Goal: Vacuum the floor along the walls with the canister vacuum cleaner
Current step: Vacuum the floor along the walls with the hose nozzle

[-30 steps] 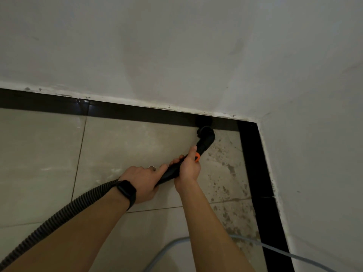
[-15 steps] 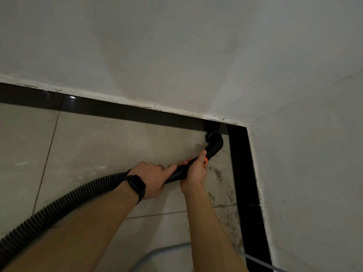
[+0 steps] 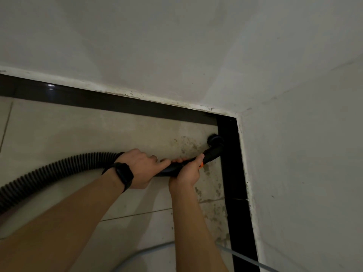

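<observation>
The brush nozzle (image 3: pixel 215 141) has slid right and is now pressing into the far right corner of the floor (image 3: pixel 98 130), touching the black skirting (image 3: pixel 232 173). The ribbed hose (image 3: pixel 59 167) is trailing toward the left edge. The left hand (image 3: pixel 143 168) is gripping the wand (image 3: pixel 170 170) at its rear, and the right hand (image 3: pixel 186 173) is clenching it just behind the nozzle.

Item 1, brush nozzle (image 3: pixel 215 141): we log it against the right-hand skirting (image 3: pixel 234 183), just short of the corner. A second ago it stood at the back skirting (image 3: pixel 117 103).
Item 2, left grip (image 3: pixel 141 169) and right grip (image 3: pixel 186 173): we record both carried rightward along with the handle (image 3: pixel 168 171) they clasp.
Item 3, hose (image 3: pixel 59 167): we note it bows in a fuller arc behind the left wrist than before.
</observation>
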### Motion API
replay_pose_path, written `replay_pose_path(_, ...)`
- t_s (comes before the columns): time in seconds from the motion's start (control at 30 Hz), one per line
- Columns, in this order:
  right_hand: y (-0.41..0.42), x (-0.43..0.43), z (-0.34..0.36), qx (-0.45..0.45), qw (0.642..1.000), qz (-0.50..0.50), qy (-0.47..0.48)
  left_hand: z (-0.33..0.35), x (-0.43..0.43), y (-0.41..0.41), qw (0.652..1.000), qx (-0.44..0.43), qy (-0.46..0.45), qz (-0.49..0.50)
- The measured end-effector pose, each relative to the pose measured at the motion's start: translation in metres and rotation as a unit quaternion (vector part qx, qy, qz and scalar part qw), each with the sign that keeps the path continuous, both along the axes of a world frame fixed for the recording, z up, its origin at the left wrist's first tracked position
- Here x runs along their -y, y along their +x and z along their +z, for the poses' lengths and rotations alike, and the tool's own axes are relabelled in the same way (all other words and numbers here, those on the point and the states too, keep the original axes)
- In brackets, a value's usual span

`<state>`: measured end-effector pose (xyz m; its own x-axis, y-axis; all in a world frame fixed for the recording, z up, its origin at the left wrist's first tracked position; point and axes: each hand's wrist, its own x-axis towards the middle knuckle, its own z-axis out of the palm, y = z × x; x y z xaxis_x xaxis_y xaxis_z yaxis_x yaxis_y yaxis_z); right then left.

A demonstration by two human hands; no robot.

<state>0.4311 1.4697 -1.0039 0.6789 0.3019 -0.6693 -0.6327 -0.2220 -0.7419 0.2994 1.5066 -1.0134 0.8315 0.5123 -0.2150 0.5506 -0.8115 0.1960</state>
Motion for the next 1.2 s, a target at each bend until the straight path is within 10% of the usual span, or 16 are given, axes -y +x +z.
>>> replay_pose_path(1.2, -0.081, -0.012, 0.013, -0.014, 0.989, 0.146, -0.020, 0.009, 0.023, -0.094, 0.987, 0.008, -0.072, 0.141)
